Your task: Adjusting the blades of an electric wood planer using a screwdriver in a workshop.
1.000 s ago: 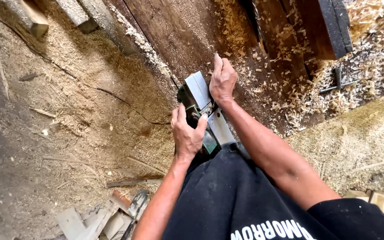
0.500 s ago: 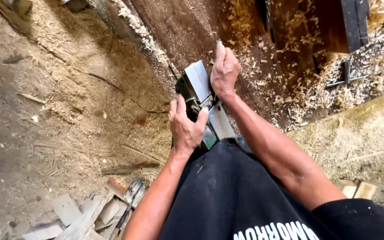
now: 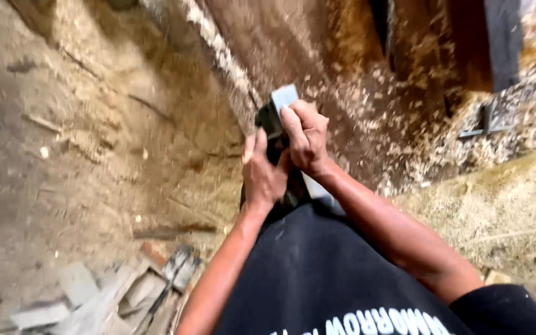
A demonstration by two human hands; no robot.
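Note:
Both my hands hold a power planer (image 3: 278,118), a dark green and black tool with a grey metal sole, on the edge of a large dark wooden plank (image 3: 317,56). My left hand (image 3: 260,175) grips the rear handle. Up front, my right hand (image 3: 306,135) wraps over the grey sole plate. Most of the tool is hidden by my hands and my black shirt. The picture is blurred by motion.
Sawdust and wood shavings (image 3: 516,186) cover the ground and the plank's right side. Scrap wood offcuts (image 3: 119,298) lie at the lower left. A dark beam (image 3: 504,37) crosses the top right. Packed dirt floor (image 3: 63,155) spreads to the left.
My right hand has slid from the front knob area down over the sole plate. Both hands and the planer have drawn closer to my body, and the view has moved nearer.

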